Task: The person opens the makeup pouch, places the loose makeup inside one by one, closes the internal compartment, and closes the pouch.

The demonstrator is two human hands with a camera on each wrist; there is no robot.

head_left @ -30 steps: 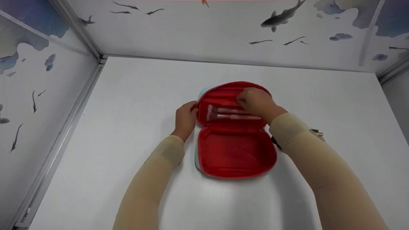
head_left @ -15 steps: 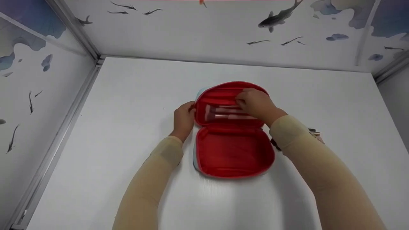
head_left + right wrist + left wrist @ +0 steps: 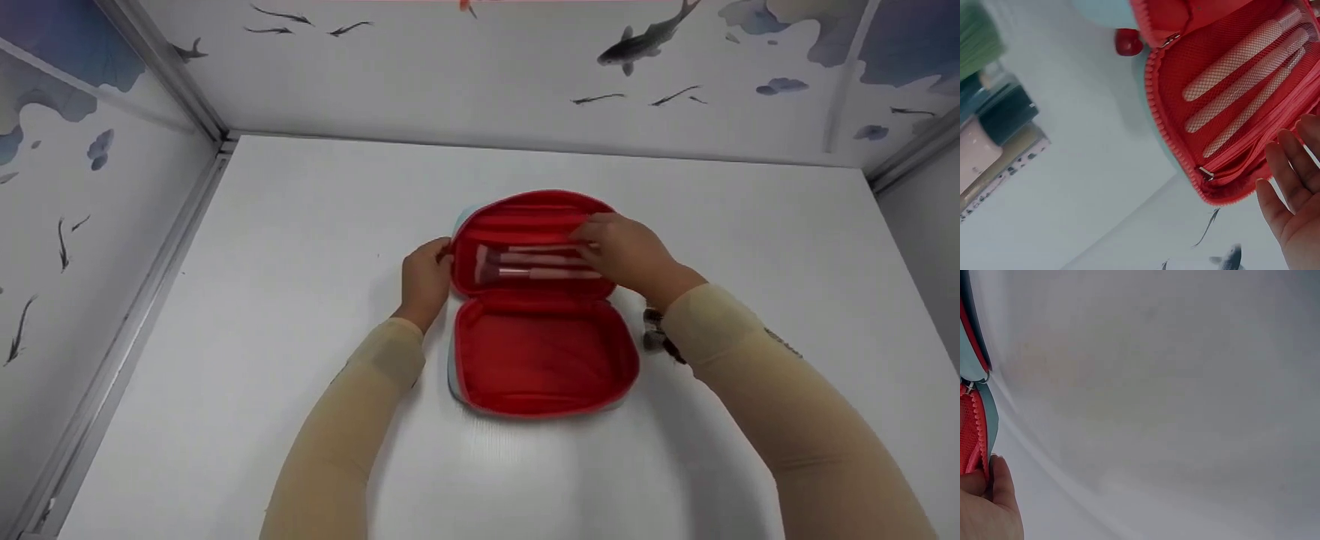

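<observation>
A red-lined zippered makeup case (image 3: 547, 360) lies unfolded on the white table, its outside pale blue. Behind red mesh (image 3: 1275, 73) in its far half sit several makeup brushes (image 3: 564, 274) with pale pink handles. My left hand (image 3: 425, 281) pinches the far half's left edge; the left wrist view shows thumb and finger at the zippered rim (image 3: 983, 433). Over the far half's right side is my right hand (image 3: 634, 251), its fingers (image 3: 1292, 163) loosely extended beside the mesh pocket's edge in the right wrist view, with nothing held.
Right of the case, partly behind my right sleeve, lie dark small items (image 3: 654, 330). Up close they include a green-bristled brush (image 3: 977, 36) and a dark-capped pink item (image 3: 977, 154). A shiny red bead-like piece (image 3: 1128, 42) sits beside the case. Fish-printed walls (image 3: 450, 82) border the table.
My right hand has drawn back toward the right from the mesh pocket and its fingers have loosened. My left hand keeps its hold on the case's edge.
</observation>
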